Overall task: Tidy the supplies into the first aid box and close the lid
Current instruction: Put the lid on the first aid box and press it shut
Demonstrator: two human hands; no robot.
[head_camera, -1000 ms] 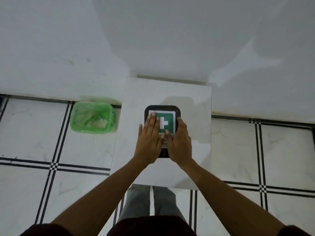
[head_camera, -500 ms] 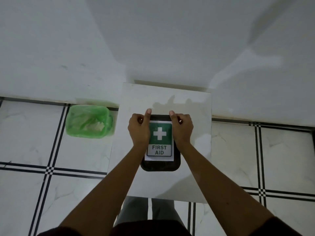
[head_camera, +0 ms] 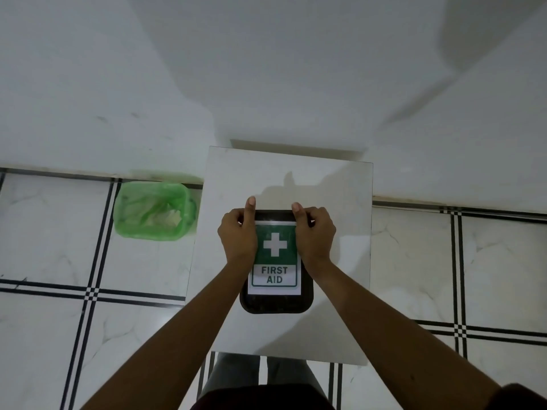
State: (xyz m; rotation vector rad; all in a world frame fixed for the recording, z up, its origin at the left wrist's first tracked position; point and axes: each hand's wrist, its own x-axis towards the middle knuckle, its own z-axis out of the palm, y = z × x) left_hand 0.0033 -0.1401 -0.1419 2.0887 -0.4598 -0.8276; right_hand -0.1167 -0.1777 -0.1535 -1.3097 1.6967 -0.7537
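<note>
A black first aid box (head_camera: 276,303) with a green and white FIRST AID label lies lid down and closed on a small white marble table (head_camera: 334,291). My left hand (head_camera: 238,235) grips the box's far left edge, thumb stretched along the top. My right hand (head_camera: 315,232) grips the far right edge the same way. No loose supplies are visible on the table.
A bin lined with a green plastic bag (head_camera: 154,211) stands on the tiled floor left of the table, against the white wall. My legs show below the table's near edge. White floor tiles with black lines surround the table.
One second ago both palms pressed flat on the lid. They then moved to the box's far corners and curled around its edges, where they stay now.
</note>
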